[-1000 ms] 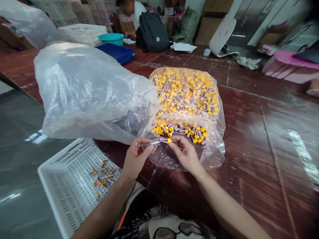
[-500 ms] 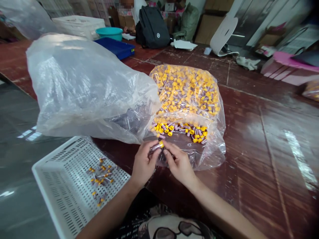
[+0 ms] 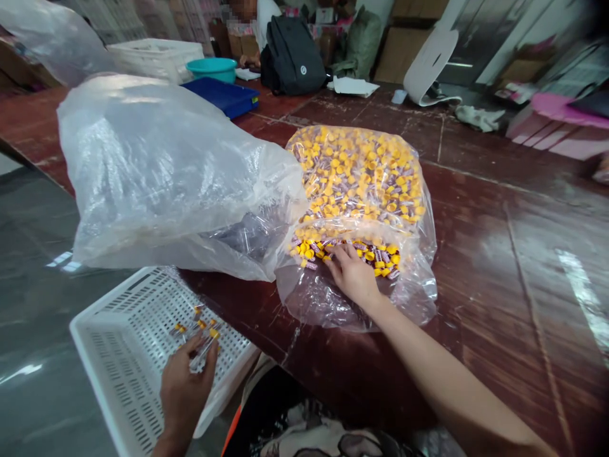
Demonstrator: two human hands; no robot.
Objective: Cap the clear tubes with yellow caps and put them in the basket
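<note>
Reaching into the clear plastic bag (image 3: 409, 298), your right hand (image 3: 353, 276) rests its spread grip on the yellow-capped tubes (image 3: 375, 254), while your left hand (image 3: 185, 397) pinches a capped tube (image 3: 205, 346) over the white perforated basket (image 3: 128, 355), so releasing it there seems the next move.

Past the bag we see a blue tray (image 3: 219, 98), a teal basin (image 3: 212, 68), a white crate (image 3: 155, 58) and a black backpack (image 3: 291, 58) on our red-brown table (image 3: 476, 355), a co-worker (image 3: 264, 19) just behind
</note>
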